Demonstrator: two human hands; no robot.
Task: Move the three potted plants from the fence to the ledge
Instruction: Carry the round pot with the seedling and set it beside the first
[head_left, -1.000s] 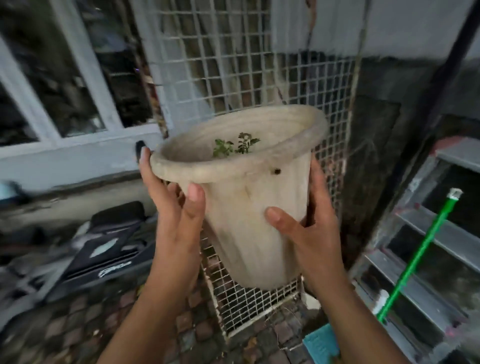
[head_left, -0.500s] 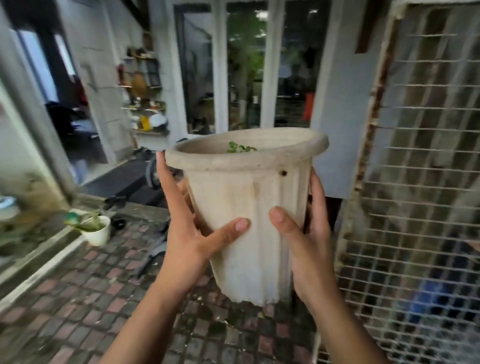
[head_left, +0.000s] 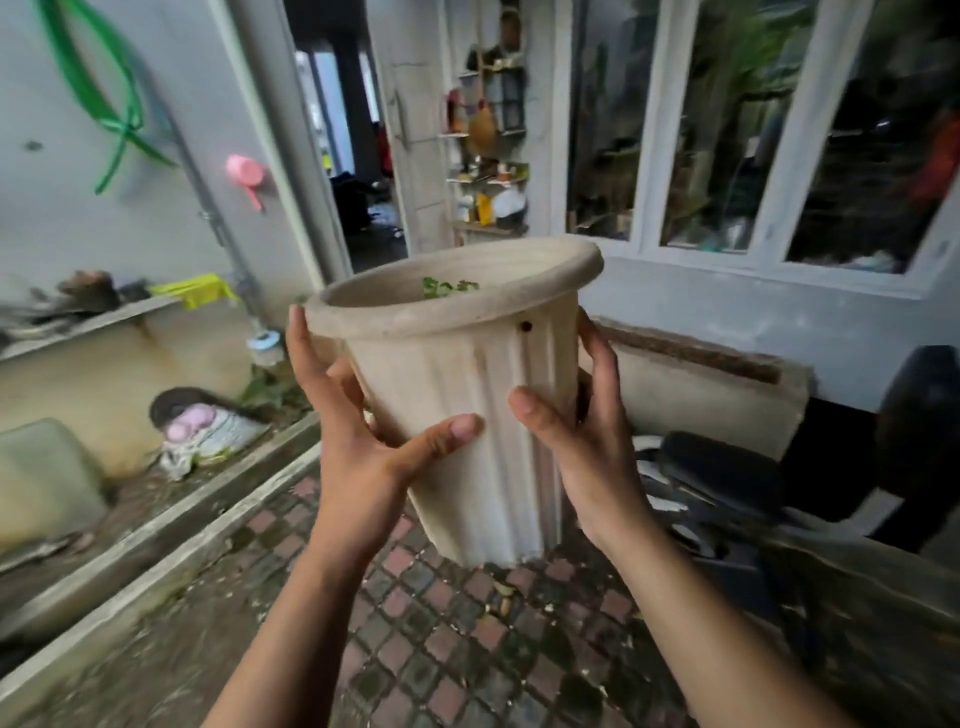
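1. The pale ribbed plant pot (head_left: 467, 415) is held in the air in front of the person, above the brick paving (head_left: 441, 623), and touches no surface.
2. The pot tilts slightly, its rolled rim higher on the right side. A small dark hole sits just below the rim on the near wall.
3. A small green seedling (head_left: 447, 287) shows just above the rim, inside the pot.
4. The left hand (head_left: 363, 447) grips the left wall of the pot: the thumb lies across the front and the fingers wrap behind, one fingertip reaching up to the underside of the rim.
5. The right hand (head_left: 582, 441) grips the right wall: the thumb presses the front and the fingers curl around the far side (fingertips mostly hidden).
6. A low concrete ledge (head_left: 156, 525) runs along the left edge of the paving, well apart from the pot.
7. A green hose (head_left: 104, 93) hangs on the left wall. A white-framed window (head_left: 779, 130) stands behind the pot to the right.
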